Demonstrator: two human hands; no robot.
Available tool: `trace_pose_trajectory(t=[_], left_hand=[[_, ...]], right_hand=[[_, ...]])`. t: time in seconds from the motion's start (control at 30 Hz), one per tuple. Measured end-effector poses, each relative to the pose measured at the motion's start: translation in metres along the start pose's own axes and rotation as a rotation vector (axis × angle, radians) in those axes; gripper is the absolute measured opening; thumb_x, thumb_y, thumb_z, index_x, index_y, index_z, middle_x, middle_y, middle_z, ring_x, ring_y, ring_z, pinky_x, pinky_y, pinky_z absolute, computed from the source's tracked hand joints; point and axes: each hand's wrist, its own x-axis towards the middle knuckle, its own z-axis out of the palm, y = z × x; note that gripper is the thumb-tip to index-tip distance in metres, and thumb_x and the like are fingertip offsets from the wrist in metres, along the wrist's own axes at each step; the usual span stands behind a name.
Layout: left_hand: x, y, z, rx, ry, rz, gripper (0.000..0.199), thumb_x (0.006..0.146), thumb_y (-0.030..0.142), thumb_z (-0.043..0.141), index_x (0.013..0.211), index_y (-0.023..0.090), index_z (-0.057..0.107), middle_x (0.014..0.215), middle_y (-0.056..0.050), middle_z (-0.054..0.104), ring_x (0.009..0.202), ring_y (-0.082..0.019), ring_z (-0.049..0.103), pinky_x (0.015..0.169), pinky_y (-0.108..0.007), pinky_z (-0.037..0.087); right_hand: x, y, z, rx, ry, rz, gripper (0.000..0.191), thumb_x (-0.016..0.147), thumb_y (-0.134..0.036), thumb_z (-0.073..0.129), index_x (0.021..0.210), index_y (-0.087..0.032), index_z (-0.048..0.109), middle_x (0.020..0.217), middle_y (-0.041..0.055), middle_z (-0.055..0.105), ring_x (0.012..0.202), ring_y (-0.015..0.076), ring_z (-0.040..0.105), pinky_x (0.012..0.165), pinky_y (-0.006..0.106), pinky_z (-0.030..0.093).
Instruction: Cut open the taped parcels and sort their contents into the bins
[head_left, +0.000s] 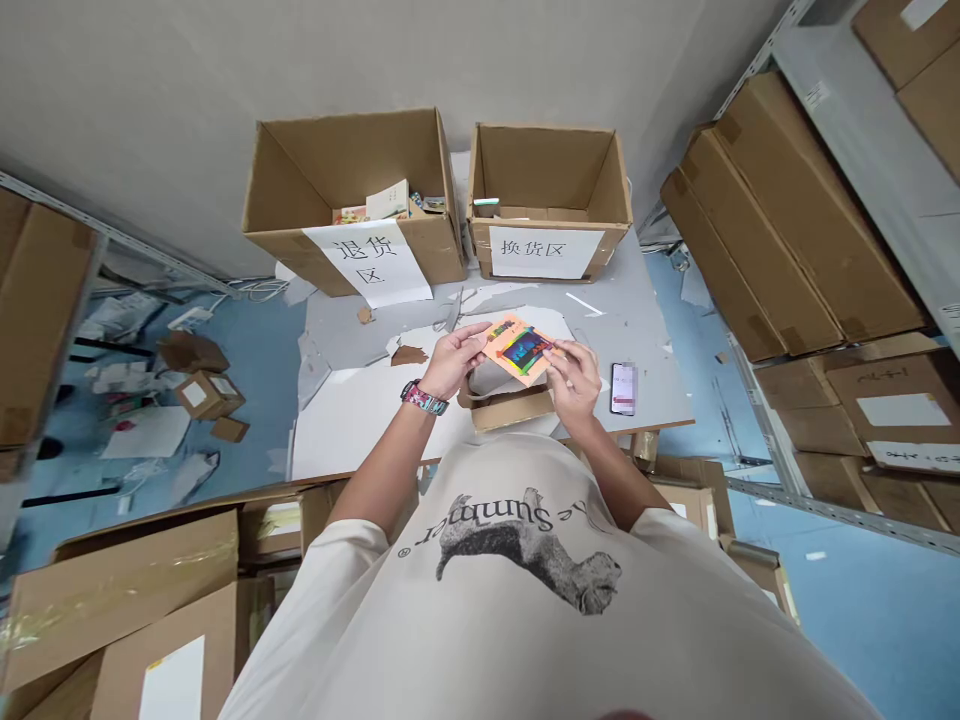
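Observation:
A flat orange packet (523,349) with a dark, rainbow-edged picture is held up between both hands over the table; I cannot tell if it is a booklet or a card pack. My left hand (456,360) pinches its left corner between thumb and fingers, with a patterned watch strap on the wrist. At the right edge, my right hand (574,380) grips it with bent fingers. Just under the packet lies an opened small cardboard box (514,410), its inside partly hidden by the packet and hands.
Two large cartons stand at the back: the left carton (300,180) holds books, the right carton (551,165) a few flat items. Scissors (453,310) and torn paper lie on the table (337,425). A phone (623,388) is at right. Boxes and shelving flank both sides.

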Motion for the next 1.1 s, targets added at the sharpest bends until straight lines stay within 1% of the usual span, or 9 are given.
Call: trace_pose_trajectory(t=[0.17,0.27,0.37,0.43,0.5,0.57,0.77,0.93,1.1], left_hand=[[-0.004,0.01,-0.007,-0.008,-0.021,-0.015,0.076,0.067,0.058,0.113,0.126,0.016,0.09,0.093,-0.006,0.084,0.066,-0.01,0.066,0.063,-0.025,0.054],[-0.006,0.016,-0.012,0.026,-0.02,-0.003,0.07,0.069,0.058,0.112,0.121,0.016,0.091,0.094,-0.007,0.085,0.068,-0.012,0.069,0.065,-0.025,0.056],[-0.009,0.021,-0.014,0.071,-0.01,0.015,0.069,0.069,0.059,0.111,0.119,0.015,0.091,0.093,-0.007,0.085,0.069,-0.013,0.069,0.067,-0.027,0.057],[-0.012,0.024,-0.015,0.113,-0.015,0.034,0.069,0.072,0.061,0.108,0.12,0.015,0.091,0.093,-0.008,0.085,0.07,-0.014,0.07,0.07,-0.028,0.059],[-0.016,0.028,-0.014,0.15,-0.025,0.059,0.068,0.076,0.062,0.105,0.123,0.015,0.091,0.096,-0.009,0.087,0.073,-0.015,0.071,0.073,-0.03,0.06],[-0.019,0.033,-0.014,0.178,-0.022,0.083,0.065,0.078,0.062,0.103,0.123,0.015,0.092,0.1,-0.009,0.088,0.076,-0.016,0.072,0.076,-0.032,0.061],[-0.026,0.051,-0.013,0.211,0.067,0.116,0.067,0.071,0.068,0.106,0.114,0.018,0.094,0.106,-0.012,0.09,0.081,-0.018,0.074,0.079,-0.034,0.064],[-0.031,0.061,-0.015,0.249,0.145,0.156,0.061,0.07,0.068,0.106,0.103,0.018,0.093,0.085,-0.006,0.083,0.07,-0.015,0.066,0.068,-0.03,0.058],[-0.036,0.066,-0.016,0.263,0.15,0.198,0.058,0.074,0.071,0.105,0.092,0.019,0.088,0.065,0.0,0.068,0.056,-0.011,0.055,0.054,-0.026,0.047]], right_hand=[[0.011,-0.002,0.0,0.291,-0.02,0.32,0.038,0.11,-0.061,0.077,0.13,-0.034,0.094,0.148,0.0129,0.08,0.144,0.0332,0.075,0.12,0.056,0.067],[0.016,-0.004,0.008,0.542,-0.038,0.559,0.053,0.096,-0.072,0.09,0.13,-0.031,0.093,0.151,0.0135,0.082,0.144,0.0352,0.076,0.119,0.054,0.068],[0.02,-0.003,0.017,0.729,-0.069,0.784,0.07,0.086,-0.075,0.096,0.137,-0.027,0.09,0.14,0.0138,0.087,0.132,0.0347,0.082,0.11,0.051,0.071],[0.022,-0.001,0.019,0.779,-0.072,0.868,0.081,0.083,-0.07,0.1,0.149,-0.027,0.085,0.125,0.0104,0.091,0.12,0.0308,0.085,0.103,0.046,0.073],[0.025,0.001,0.019,0.772,-0.078,0.908,0.089,0.08,-0.065,0.102,0.158,-0.028,0.079,0.108,0.005,0.091,0.106,0.0259,0.086,0.095,0.04,0.072],[0.029,0.002,0.017,0.756,-0.099,0.934,0.088,0.079,-0.062,0.102,0.156,-0.026,0.08,0.099,0.0023,0.089,0.096,0.0226,0.084,0.089,0.037,0.071],[0.039,-0.006,0.01,0.78,-0.171,0.963,0.06,0.072,-0.064,0.106,0.114,-0.025,0.09,0.103,0.0065,0.09,0.082,0.0189,0.078,0.077,0.034,0.069],[0.042,-0.016,0.006,0.779,-0.203,0.954,0.056,0.067,-0.067,0.109,0.097,-0.025,0.088,0.088,0.0052,0.087,0.075,0.0195,0.077,0.072,0.035,0.067],[0.043,-0.026,0.003,0.797,-0.173,0.921,0.049,0.066,-0.062,0.11,0.089,-0.026,0.086,0.083,0.002,0.083,0.07,0.0157,0.072,0.067,0.031,0.064]])
